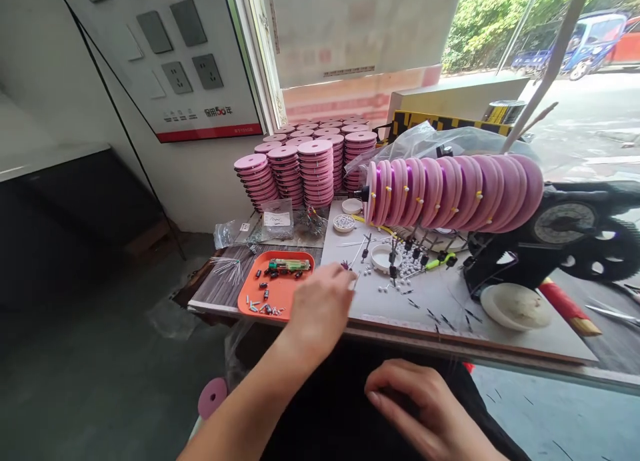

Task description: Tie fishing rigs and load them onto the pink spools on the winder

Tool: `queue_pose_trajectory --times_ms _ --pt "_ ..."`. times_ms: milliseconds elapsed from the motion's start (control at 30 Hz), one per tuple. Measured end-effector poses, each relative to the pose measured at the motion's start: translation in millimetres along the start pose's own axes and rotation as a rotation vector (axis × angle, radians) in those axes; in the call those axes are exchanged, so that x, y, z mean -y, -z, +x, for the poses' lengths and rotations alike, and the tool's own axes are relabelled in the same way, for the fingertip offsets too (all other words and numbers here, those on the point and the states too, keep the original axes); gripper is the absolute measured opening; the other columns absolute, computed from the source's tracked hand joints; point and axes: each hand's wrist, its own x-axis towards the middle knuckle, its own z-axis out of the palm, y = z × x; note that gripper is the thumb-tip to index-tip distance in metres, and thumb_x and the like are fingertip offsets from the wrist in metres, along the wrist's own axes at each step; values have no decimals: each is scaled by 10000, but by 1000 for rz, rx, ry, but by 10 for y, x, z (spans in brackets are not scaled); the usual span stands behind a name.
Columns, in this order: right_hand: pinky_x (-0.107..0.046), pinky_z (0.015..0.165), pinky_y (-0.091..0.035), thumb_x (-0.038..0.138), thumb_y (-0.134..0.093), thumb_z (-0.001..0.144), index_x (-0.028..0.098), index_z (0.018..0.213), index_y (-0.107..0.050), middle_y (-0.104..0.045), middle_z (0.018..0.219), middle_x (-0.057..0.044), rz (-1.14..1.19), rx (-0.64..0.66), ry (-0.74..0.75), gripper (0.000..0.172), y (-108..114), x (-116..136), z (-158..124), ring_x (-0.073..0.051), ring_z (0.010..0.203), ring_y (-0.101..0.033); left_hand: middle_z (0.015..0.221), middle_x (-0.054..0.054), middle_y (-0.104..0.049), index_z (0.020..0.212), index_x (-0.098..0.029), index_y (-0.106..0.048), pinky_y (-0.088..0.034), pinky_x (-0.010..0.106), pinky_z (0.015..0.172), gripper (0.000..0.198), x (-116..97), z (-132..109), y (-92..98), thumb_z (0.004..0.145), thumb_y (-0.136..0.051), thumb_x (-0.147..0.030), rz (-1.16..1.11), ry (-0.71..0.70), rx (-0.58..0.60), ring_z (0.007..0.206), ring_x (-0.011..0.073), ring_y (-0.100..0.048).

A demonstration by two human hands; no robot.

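Observation:
My left hand (320, 302) reaches over the right rim of the orange tray (244, 289) to the grey-white work board (370, 309). Its fingers are bent together and slightly blurred; what they pinch, if anything, is hidden. Thin wire-like pieces (357, 256) lie just beyond the fingertips. Small black parts (263, 286), silvery bits (270, 310) and a green-labelled clear tube (289, 265) are in the tray. My right hand (417, 401) is above the dark lap, fingers curled loosely inward, and nothing shows in them.
Right of centre, a row of pink discs (450, 193) sits on a black machine (530, 248). Stacked pink spools (315, 171) stand behind. White beads (406, 274), a white dish (384, 257), yellow-green cutters (440, 261) and a cream bowl (515, 306) are on the board.

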Motion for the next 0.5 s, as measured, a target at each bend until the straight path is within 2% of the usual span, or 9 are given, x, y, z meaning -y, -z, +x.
queue_pose_trajectory --times_ms 67,133,200,267,367,500 --pt "-204 549 -380 258 -435 860 171 751 -562 -573 663 -16 18 15 -14 189 -7 -5 1 -117 603 -525 914 54 -631 885 -194 -659 -430 313 804 176 195 -62 32 817 -498 -169 -13 84 -163 908 204 -531" --pt "-203 546 -377 259 -430 864 173 746 -558 -568 664 -14 31 27 -26 194 -19 -7 2 -114 602 -521 1002 86 -608 928 -179 -660 -411 372 851 215 349 -148 8 827 -471 -178 45 151 -216 975 239 -492" --pt "-200 540 -374 256 -429 864 173 743 -556 -562 660 -12 33 29 -24 193 -34 -5 6 -111 595 -515 1210 116 -515 1093 -174 -598 -358 443 925 296 410 -244 -75 839 -452 -215 91 126 -181 1121 279 -406" --pt "-198 538 -375 249 -429 861 173 742 -554 -560 657 -12 25 23 -12 188 -46 0 14 -110 593 -513 1348 119 -400 1208 -172 -513 -299 490 976 377 384 -326 -182 848 -444 -259 117 100 -125 1225 299 -307" --pt "-195 526 -375 238 -427 857 171 725 -549 -558 636 -11 10 31 25 192 -54 3 26 -108 580 -510 1421 100 -308 1259 -167 -462 -256 515 1005 426 282 -385 -290 855 -431 -298 143 132 -80 1280 307 -238" --pt "-192 524 -377 229 -428 853 168 721 -547 -557 623 -10 -10 16 60 189 -59 -9 33 -106 568 -507 1435 48 -285 1247 -177 -481 -230 496 1034 414 187 -387 -314 855 -429 -299 177 165 -69 1296 288 -233"
